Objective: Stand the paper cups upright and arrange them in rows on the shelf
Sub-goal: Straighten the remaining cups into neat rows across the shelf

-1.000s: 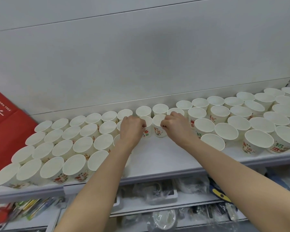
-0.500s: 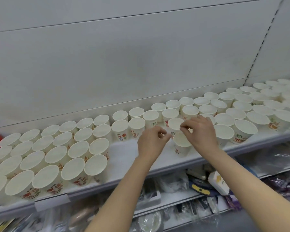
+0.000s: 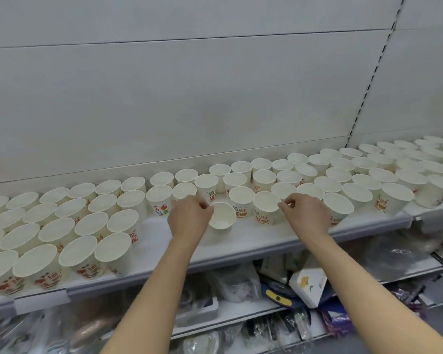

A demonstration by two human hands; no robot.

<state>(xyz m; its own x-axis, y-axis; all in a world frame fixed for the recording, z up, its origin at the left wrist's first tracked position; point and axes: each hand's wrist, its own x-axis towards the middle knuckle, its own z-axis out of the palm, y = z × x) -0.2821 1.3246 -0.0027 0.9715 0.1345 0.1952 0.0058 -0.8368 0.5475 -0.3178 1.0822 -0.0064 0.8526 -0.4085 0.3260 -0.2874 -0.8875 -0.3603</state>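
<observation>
Head view: the left hand [image 3: 189, 218] is seen knuckles-up with wrist bent and forearm stretched forward from six o'clock, its curled thumb and fingers pinching the rim of a tilted cup [image 3: 222, 216] whose mouth is turned toward the camera, while the right hand [image 3: 307, 216], posed alike on its own outstretched forearm, pinches the rim of an upright cup [image 3: 267, 207] at its nine o'clock. Upright paper cups [image 3: 92, 226] are ranged in rows on the white shelf [image 3: 241, 241] from nine to three o'clock, with a bare gap at the hands' six o'clock. Wrapped goods [image 3: 230, 282] are seen on the lower shelf [image 3: 230, 311].
</observation>
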